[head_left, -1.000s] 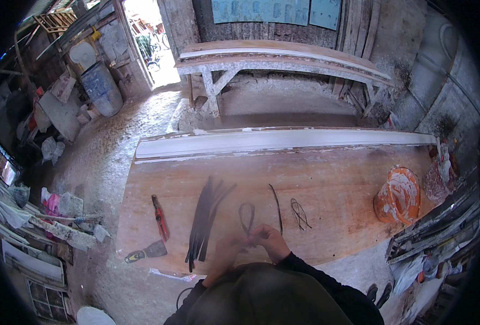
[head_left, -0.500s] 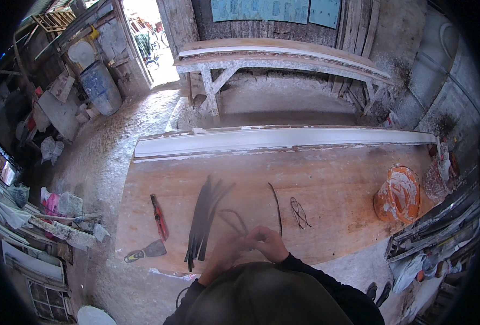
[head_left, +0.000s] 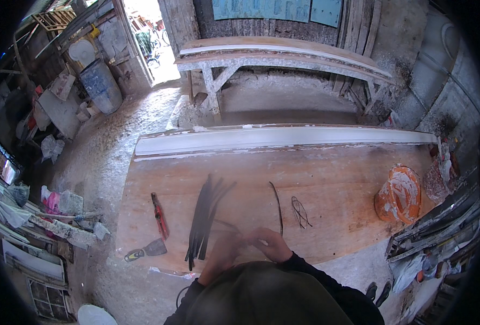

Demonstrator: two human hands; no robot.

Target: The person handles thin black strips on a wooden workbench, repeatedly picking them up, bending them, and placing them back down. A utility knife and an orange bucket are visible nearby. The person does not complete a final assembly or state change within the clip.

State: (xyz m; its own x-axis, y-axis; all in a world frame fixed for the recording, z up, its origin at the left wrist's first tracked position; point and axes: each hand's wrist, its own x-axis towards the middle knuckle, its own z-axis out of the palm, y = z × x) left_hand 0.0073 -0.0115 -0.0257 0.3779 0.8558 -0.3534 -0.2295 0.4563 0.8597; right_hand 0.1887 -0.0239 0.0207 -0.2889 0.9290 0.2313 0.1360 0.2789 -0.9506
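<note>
My left hand and my right hand meet at the table's near edge, fingers closed and fingertips together. A thin dark strip runs out from between them toward the left, blurred by haze in the picture. Just left of my left hand lies a bundle of long dark flat strips, fanned at its far end. Beyond my right hand are a single dark strip and a loosely looped thin dark cord. Farther left rest a red-handled tool and a putty knife.
A long white moulding lies along the far edge of the wooden table. An orange bucket smeared with white stands at the right end. Behind is a bench with another white length. A blue barrel stands back left.
The loop of dark strip above my hands has dropped lower and flatter. My right hand has shifted slightly; the tools and bundle stay put.
</note>
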